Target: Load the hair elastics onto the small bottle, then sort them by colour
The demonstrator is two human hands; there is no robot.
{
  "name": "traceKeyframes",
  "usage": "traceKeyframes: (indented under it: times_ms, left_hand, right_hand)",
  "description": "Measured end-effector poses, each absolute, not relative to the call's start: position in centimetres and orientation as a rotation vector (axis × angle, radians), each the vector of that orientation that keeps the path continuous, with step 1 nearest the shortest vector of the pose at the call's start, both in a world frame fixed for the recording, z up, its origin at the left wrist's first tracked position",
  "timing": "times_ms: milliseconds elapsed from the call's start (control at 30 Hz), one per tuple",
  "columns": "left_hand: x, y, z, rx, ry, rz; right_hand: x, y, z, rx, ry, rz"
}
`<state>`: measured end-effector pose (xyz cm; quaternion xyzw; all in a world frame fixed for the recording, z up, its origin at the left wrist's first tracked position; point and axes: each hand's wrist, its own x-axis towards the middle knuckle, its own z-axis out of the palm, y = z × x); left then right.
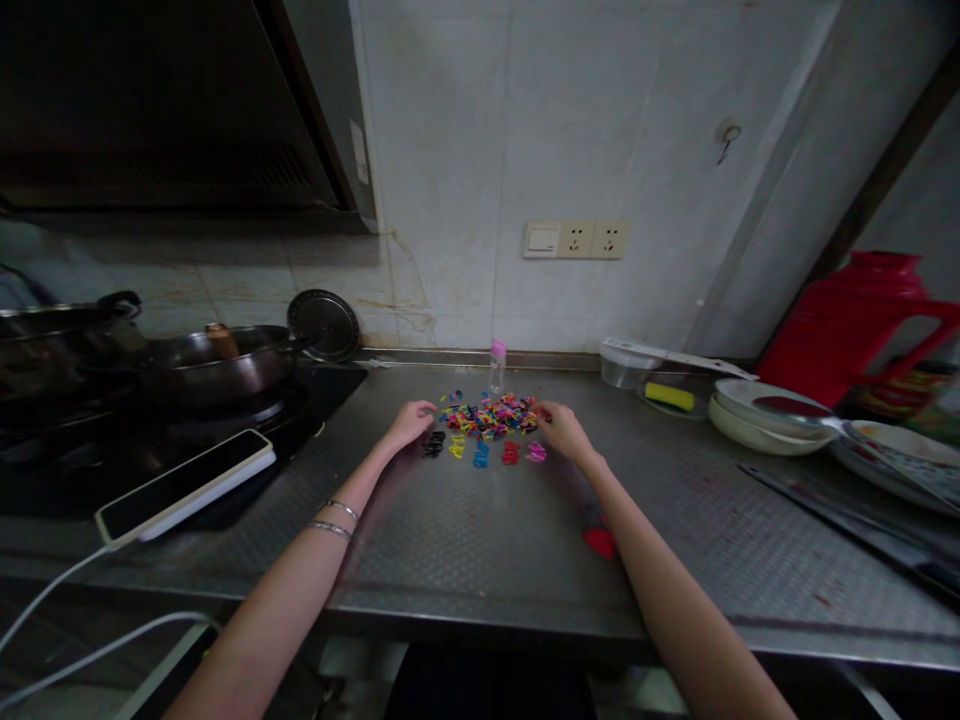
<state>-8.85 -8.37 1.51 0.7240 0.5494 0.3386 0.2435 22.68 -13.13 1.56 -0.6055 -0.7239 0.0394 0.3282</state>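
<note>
A mixed heap of small coloured rubber bands lies on the metal counter. In front of it is a row of small single-colour groups: black bands, yellow bands, blue bands, red bands and pink bands. My left hand is beside the heap's left end, above the black group, its fingers bent and slightly apart. At the right end, my right hand touches the heap with fingers drawn together; what they pinch is too small to make out.
Behind the heap stands a small clear bottle with a pink cap. A red heart-shaped piece lies by my right forearm. Left are a phone and pans on the stove; right are bowls, a long knife-like tool and a red jug.
</note>
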Motion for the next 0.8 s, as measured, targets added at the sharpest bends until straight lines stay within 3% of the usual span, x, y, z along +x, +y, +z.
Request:
traceKeyframes:
  times_ms: [467, 800]
  left_hand:
    - [-8.8, -8.6, 1.7, 1.947, 1.502, 0.946]
    - [-8.8, -8.6, 1.5, 1.937, 1.46, 0.958]
  right_hand:
    - [15.1, -13.3, 2.9, -1.343, -1.987, 0.263]
    - [10.6, -14.3, 2.1, -1.466, -2.072, 0.279]
